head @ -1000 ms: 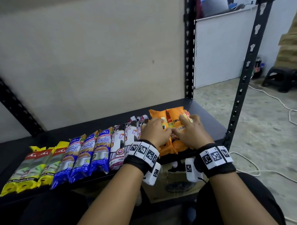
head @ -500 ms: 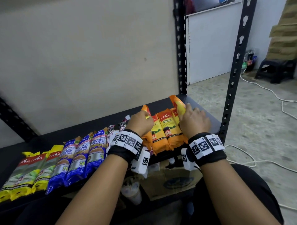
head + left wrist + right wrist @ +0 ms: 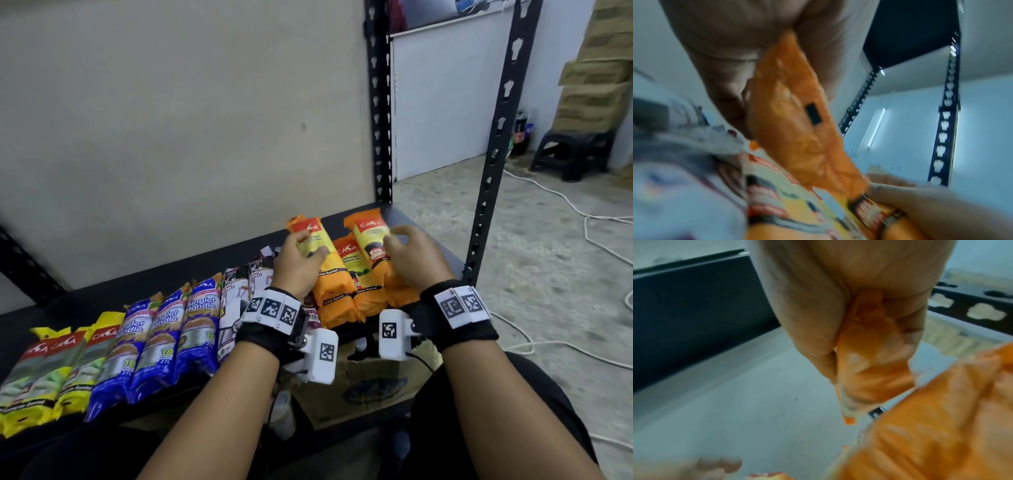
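I hold the left orange pack [image 3: 310,229] and the right orange pack [image 3: 368,233] raised over the other orange packs [image 3: 349,274] at the right end of the shelf [image 3: 102,294]. My left hand [image 3: 296,270] and right hand [image 3: 416,263] each curl around one pack. I think the smooth wrap may slip and disturb the row.

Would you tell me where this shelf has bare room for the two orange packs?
The shelf is bare in a strip along the back, between the packs and the wall board, behind the yellow packs and blue packs. The front is crowded: packs lie side by side up to the orange packs.
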